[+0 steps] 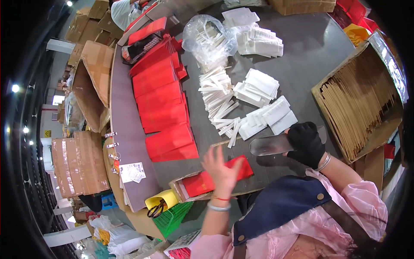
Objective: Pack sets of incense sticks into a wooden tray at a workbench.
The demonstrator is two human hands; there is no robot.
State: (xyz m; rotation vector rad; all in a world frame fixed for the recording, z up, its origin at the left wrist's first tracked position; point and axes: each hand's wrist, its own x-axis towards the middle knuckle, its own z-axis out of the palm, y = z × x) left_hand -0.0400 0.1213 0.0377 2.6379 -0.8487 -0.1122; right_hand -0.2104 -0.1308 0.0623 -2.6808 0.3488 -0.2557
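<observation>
My left hand is raised over a small cardboard box, fingers spread and holding nothing, slightly blurred. Red packets lie in that box under the hand, and a red piece shows beyond my thumb. In a black fingerless glove, my right hand is closed around a long, see-through, round-ended plastic piece. Just beyond it are white paper packets and a heap of narrow white paper-wrapped strips. Red envelopes lie in an overlapping row on the left.
At the right stands an open carton packed with upright brown cardboard pieces. A clear plastic bag of strips lies at the back. Scissors sit in a yellow holder at the near left edge, above a green basket.
</observation>
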